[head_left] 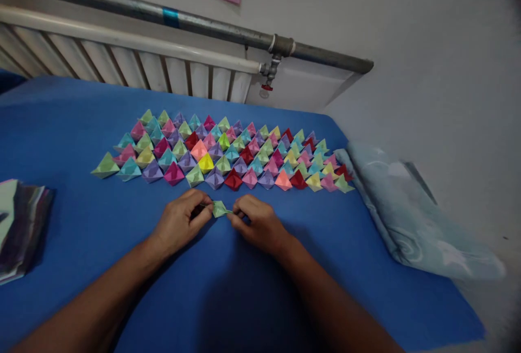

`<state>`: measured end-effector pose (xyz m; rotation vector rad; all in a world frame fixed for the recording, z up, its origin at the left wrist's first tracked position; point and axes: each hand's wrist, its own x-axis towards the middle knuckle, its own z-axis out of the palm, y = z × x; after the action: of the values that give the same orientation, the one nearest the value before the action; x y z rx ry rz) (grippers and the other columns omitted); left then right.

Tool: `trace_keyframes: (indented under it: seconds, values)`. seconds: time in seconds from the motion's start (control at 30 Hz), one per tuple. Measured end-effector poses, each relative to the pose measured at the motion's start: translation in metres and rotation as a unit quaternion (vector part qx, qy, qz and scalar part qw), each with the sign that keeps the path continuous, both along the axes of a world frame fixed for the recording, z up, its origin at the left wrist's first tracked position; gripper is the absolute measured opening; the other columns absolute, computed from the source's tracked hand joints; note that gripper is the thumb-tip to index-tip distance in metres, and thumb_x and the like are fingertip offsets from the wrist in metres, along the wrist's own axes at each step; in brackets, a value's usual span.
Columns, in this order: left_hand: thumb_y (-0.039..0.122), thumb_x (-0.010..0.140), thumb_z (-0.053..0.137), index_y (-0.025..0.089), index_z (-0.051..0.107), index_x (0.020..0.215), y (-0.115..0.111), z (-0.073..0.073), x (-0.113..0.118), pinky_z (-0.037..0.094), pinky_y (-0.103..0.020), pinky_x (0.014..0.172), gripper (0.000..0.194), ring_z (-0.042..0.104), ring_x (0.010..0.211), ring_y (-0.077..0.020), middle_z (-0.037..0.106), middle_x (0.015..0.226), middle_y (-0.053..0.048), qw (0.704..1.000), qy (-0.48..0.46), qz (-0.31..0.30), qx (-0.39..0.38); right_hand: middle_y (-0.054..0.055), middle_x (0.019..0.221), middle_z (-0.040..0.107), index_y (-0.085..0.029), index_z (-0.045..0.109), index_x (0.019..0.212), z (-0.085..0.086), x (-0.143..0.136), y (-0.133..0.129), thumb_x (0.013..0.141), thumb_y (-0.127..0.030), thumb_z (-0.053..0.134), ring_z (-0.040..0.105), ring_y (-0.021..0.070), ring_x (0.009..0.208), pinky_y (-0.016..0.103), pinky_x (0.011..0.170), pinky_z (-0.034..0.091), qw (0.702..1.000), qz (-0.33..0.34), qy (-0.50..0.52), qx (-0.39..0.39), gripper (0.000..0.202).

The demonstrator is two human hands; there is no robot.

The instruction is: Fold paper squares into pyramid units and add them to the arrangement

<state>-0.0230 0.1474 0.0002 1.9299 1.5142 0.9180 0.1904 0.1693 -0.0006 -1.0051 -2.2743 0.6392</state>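
Left hand [179,217]: is pinching one paper tip;
Green boat [218,209]: is hanging between both hands, near the other boats [214,178]; probably handling light, thin, easily crushed; its tips are offering the safest hold;
Right hand [258,223]: is pinching the opposite tip.

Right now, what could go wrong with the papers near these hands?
The green paper might tear if the left hand and right hand, pinching its two ends, pull too hard. Both hands are also close to the front row of folded papers, so a forward slip could push some out of line.
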Motion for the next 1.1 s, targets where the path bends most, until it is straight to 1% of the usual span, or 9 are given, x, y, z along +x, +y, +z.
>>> trace_keyframes:
  seconds: [0.17,0.27,0.37,0.47,0.57,0.63,0.77,0.93,1.1]
  values:
    - [0.031,0.085,0.052,0.021,0.062,0.081,-0.003,-0.003,0.004,0.049,-0.027,0.068,0.015,0.063,0.074,-0.0152,0.067,0.084,-0.001,1.0,-0.002,0.014,0.003,0.0,0.075,0.06,-0.021,0.056,0.078,0.001,-0.003,-0.001,0.091,-0.022,0.056,0.055,0.0129,0.069,0.025,0.069,0.043,1.0,-0.002,-0.009,0.014,0.013]
    - [0.031,0.085,0.054,0.021,0.062,0.084,-0.005,-0.005,0.005,0.051,-0.03,0.073,0.013,0.065,0.08,-0.0174,0.068,0.087,-0.002,1.0,-0.007,0.018,0.007,-0.001,0.072,0.058,-0.021,0.054,0.075,0.002,-0.006,-0.004,0.091,-0.025,0.056,0.053,0.0122,0.066,0.024,0.066,0.041,1.0,-0.004,-0.004,-0.003,0.016]
    - [0.028,0.085,0.053,0.021,0.062,0.085,-0.006,-0.007,0.006,0.051,-0.031,0.075,0.011,0.065,0.083,-0.0186,0.068,0.088,-0.003,1.0,-0.003,0.021,0.01,-0.002,0.069,0.057,-0.021,0.054,0.074,0.003,-0.01,-0.007,0.087,-0.021,0.056,0.052,0.0108,0.062,0.023,0.063,0.04,0.999,-0.028,0.004,-0.032,0.014]
    - [0.023,0.083,0.051,0.022,0.063,0.088,-0.007,-0.008,0.007,0.051,-0.031,0.075,0.012,0.066,0.085,-0.0186,0.068,0.091,-0.003,1.0,-0.004,0.017,0.016,-0.002,0.07,0.059,-0.02,0.058,0.083,0.003,-0.014,-0.011,0.082,-0.017,0.054,0.055,0.0105,0.062,0.023,0.063,0.043,0.995,-0.059,0.034,-0.079,0.006]
    - [0.022,0.083,0.051,0.021,0.063,0.091,-0.008,-0.008,0.008,0.052,-0.031,0.077,0.014,0.067,0.088,-0.0192,0.069,0.095,-0.004,1.0,-0.017,-0.008,0.025,-0.001,0.077,0.063,-0.019,0.061,0.102,0.002,-0.017,-0.012,0.082,-0.022,0.058,0.058,0.0116,0.064,0.024,0.064,0.046,0.986,-0.092,0.055,-0.124,0.021]
    - [0.021,0.083,0.051,0.021,0.064,0.092,-0.009,-0.007,0.009,0.053,-0.031,0.076,0.015,0.067,0.086,-0.0189,0.07,0.095,-0.004,0.999,-0.017,-0.027,0.024,0.002,0.085,0.065,-0.019,0.063,0.106,0.002,-0.018,-0.012,0.081,-0.026,0.061,0.058,0.0123,0.067,0.025,0.066,0.047,0.984,-0.107,0.059,-0.127,0.026]
    - [0.021,0.083,0.051,0.02,0.064,0.096,-0.01,-0.004,0.01,0.052,-0.029,0.071,0.018,0.065,0.076,-0.0156,0.069,0.092,-0.004,0.999,-0.011,-0.05,0.004,0.002,0.086,0.064,-0.02,0.068,0.09,0.006,-0.02,-0.01,0.083,-0.024,0.058,0.058,0.0128,0.073,0.025,0.068,0.047,0.98,-0.1,0.09,-0.149,0.013]
    - [0.023,0.082,0.052,0.021,0.064,0.098,-0.01,-0.003,0.01,0.05,-0.026,0.066,0.02,0.06,0.067,-0.0128,0.067,0.086,0.0,0.998,-0.008,-0.056,-0.019,-0.003,0.075,0.06,-0.02,0.066,0.083,0.008,-0.024,-0.01,0.076,-0.017,0.058,0.052,0.0092,0.062,0.021,0.06,0.042,0.961,-0.109,0.099,-0.235,0.011]
    - [0.022,0.081,0.053,0.02,0.064,0.102,-0.011,-0.004,0.01,0.05,-0.029,0.066,0.024,0.059,0.068,-0.0145,0.064,0.083,-0.001,1.0,0.018,-0.017,-0.011,-0.007,0.06,0.051,-0.02,0.057,0.069,0.008,-0.025,-0.012,0.074,-0.013,0.055,0.046,0.0081,0.056,0.021,0.056,0.034,0.967,-0.121,0.053,-0.217,0.008]
